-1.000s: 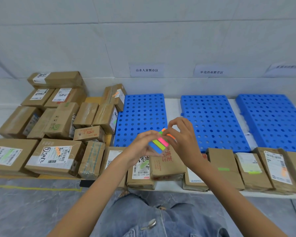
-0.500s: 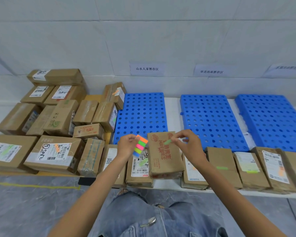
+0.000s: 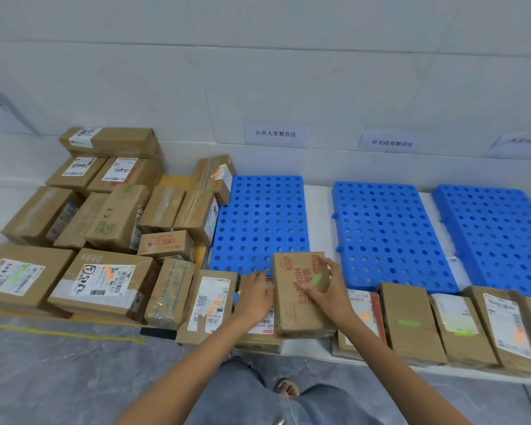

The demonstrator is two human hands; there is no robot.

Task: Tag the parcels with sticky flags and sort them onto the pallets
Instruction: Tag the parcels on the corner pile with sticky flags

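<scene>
floor (image 3: 74, 378) grey marbled | white board (image 3: 319, 207): three blue pallets (image 3: 259, 222); row of parcels (image 3: 411, 320) | yellow board (image 3: 174, 181): stacked boxes (image 3: 105, 219)

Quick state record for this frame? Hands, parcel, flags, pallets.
left hand: holds flag pad, fingertips by the parcel's left edge
right hand: rests on red-printed parcel
green flag: on that parcel's top, between thumb and fingers
blue pallets: three along the wall
front-row parcels: several carry green or orange flags
</scene>
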